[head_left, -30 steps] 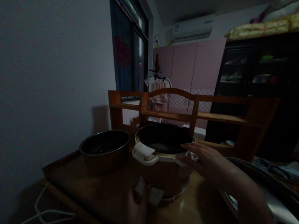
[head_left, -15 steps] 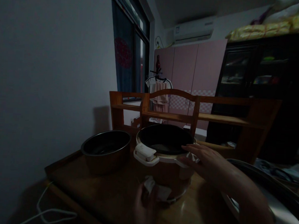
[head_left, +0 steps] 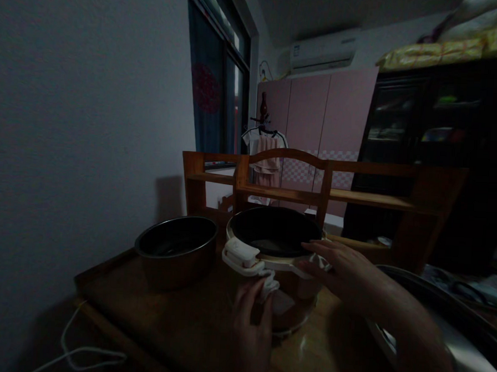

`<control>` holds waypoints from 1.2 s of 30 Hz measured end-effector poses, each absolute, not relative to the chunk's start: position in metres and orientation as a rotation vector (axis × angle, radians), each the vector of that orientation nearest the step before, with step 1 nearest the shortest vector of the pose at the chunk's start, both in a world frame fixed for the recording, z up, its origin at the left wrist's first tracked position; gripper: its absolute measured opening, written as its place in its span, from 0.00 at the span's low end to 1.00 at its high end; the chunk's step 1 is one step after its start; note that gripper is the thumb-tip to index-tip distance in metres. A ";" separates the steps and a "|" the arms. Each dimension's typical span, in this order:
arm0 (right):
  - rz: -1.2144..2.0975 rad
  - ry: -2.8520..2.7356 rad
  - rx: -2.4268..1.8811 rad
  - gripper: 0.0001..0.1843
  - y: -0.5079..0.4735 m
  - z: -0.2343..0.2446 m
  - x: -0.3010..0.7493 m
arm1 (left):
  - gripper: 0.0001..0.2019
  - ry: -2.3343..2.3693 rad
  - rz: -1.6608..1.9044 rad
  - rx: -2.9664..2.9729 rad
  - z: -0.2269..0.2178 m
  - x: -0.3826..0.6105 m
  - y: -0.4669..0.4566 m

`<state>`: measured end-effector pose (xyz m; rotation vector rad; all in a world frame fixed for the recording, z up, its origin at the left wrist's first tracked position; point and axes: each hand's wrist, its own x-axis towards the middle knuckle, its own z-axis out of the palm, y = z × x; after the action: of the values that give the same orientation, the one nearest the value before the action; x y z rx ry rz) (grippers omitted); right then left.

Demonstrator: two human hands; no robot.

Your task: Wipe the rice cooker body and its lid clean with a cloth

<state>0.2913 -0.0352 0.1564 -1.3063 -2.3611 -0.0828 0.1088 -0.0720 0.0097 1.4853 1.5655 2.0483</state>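
A round cooker with a white rim and a dark interior stands upright on the wooden desk, its top uncovered. The white handle juts from its near left side. My left hand pinches a crumpled white cloth against the cooker's front, just under that handle. Over the right part of the rim lies my right hand, fingers across the edge and thumb lower on the outside, holding the cooker. A wide pot with a dark inside sits apart to the left.
A large metal-and-dark object, only partly in view, lies by my right forearm. Behind the cooker rises a wooden shelf frame. The wall borders the desk on the left; a white cord hangs near its edge.
My left hand has moved up the cooker's front with the white cloth, from low on the body to just below the handle. My right hand has stayed in place.
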 end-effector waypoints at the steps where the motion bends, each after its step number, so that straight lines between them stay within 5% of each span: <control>1: -0.089 -2.358 -1.296 0.30 -0.034 0.156 0.292 | 0.10 1.565 2.062 1.550 0.010 0.108 -0.072; 36: -0.118 -2.415 -1.319 0.31 -0.035 0.158 0.288 | 0.27 1.556 1.283 2.375 -0.019 0.133 -0.075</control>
<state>0.2884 -0.0352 0.1583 -1.3190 -2.4147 -0.1177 0.1328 -0.0755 -0.0189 2.3751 1.5558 1.2827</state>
